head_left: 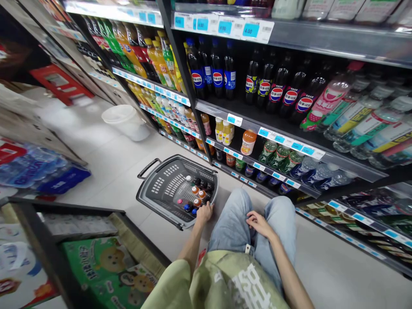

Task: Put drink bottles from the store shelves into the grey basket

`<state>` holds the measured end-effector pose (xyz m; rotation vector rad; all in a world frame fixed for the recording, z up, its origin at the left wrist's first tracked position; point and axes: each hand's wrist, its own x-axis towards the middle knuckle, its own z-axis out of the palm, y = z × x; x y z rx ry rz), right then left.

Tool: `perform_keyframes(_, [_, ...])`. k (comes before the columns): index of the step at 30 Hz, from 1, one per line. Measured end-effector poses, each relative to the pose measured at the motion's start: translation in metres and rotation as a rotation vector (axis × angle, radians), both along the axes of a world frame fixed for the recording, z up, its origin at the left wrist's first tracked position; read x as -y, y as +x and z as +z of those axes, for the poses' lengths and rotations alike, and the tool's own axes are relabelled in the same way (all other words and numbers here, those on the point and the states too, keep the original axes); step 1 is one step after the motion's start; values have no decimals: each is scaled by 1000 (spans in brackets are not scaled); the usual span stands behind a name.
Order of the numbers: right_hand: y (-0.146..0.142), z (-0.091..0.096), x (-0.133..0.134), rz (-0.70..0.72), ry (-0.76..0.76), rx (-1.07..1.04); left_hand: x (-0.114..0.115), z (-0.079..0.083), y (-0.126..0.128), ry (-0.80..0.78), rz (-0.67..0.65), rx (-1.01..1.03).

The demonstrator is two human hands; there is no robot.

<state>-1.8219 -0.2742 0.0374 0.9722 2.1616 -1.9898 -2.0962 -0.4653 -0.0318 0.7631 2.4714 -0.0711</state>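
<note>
A dark grey shopping basket (151, 180) stands on the floor in front of me to the left, its handle folded outward. Several capped bottles (197, 194) stand grouped in its near right part, with white, orange, pink, blue and dark caps. My left hand (205, 211) is at the basket's near right rim, beside the blue-capped bottles. Its fingers are curled, and what they grip, if anything, is hidden. Over my jeans, between the knees, rests my right hand (259, 224), fingers loosely apart and holding nothing.
A drinks shelf (225, 113) runs along the right, with dark cola bottles (217, 71) and an orange drink bottle (248, 142). A white bucket (125, 122) stands beyond the basket. Wrapped water packs (48, 167) and a dark-framed display (106, 206) are at the left.
</note>
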Motion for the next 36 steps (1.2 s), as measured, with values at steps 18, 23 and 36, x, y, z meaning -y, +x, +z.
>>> perform_keyframes(18, [-2,-4,-3,23,-9,72,41,9,-79,21,201,14])
perform_keyframes(23, [5,-2,-8,11,22,96,52,8,-75,46,192,18])
perform_keyframes(36, [38,-9,-12,153,425,386,100,19,-30,243,164,-229])
